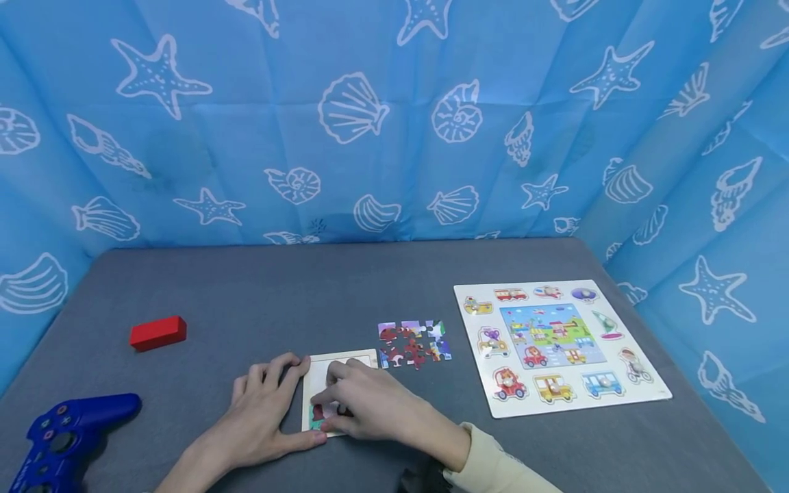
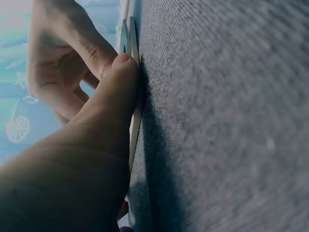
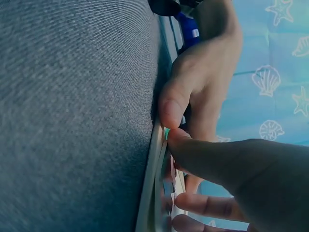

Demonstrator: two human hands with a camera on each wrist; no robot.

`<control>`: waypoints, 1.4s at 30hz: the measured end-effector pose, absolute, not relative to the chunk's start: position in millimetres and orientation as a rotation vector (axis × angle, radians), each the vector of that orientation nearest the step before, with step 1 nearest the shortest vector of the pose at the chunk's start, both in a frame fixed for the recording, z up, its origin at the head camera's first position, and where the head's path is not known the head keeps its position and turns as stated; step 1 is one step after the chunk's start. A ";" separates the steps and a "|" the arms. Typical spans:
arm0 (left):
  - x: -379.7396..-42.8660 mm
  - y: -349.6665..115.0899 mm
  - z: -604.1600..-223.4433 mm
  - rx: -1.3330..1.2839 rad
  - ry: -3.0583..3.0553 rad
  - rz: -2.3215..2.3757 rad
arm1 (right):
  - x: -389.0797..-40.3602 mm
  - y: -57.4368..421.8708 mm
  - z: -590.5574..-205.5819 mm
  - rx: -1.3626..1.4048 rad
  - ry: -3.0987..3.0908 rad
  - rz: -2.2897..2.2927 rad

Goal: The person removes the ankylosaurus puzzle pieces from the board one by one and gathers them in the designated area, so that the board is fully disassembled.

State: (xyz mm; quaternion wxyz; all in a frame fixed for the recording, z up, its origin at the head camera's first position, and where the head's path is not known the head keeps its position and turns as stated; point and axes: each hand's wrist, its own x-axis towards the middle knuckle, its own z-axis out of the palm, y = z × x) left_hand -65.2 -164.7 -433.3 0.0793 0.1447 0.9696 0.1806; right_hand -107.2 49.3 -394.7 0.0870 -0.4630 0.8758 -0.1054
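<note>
A small jigsaw puzzle tray (image 1: 318,370) with a light wooden rim lies flat on the table. Several pieces sit in its near part, partly under the right hand. My left hand (image 1: 261,404) holds the tray at its left side, forefinger by the far corner and thumb by the near edge. Over the tray, my right hand (image 1: 370,400) works with bent fingers and thumb on a puzzle piece (image 3: 170,169), mostly hidden in the head view. The right thumb lies close to the left thumb (image 3: 171,113). Loose joined jigsaw pieces (image 1: 413,344) lie just right of the tray.
A white peg puzzle board (image 1: 477,342) with vehicle pictures lies at the right. At the left are a red block (image 1: 158,333) and a blue game controller (image 1: 74,435). A blue shell-print curtain (image 1: 370,171) borders the grey table (image 1: 277,294).
</note>
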 end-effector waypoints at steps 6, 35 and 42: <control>-65.6 -165.0 -432.5 0.422 2.894 0.540 | -105.8 46.3 -395.8 -1.359 2.648 -0.292; -66.0 -162.2 -433.9 0.404 2.917 0.528 | -104.0 36.8 -400.6 -1.278 2.717 -0.321; -66.1 -162.1 -434.0 0.399 2.898 0.544 | -109.4 38.3 -403.8 -1.274 2.712 -0.372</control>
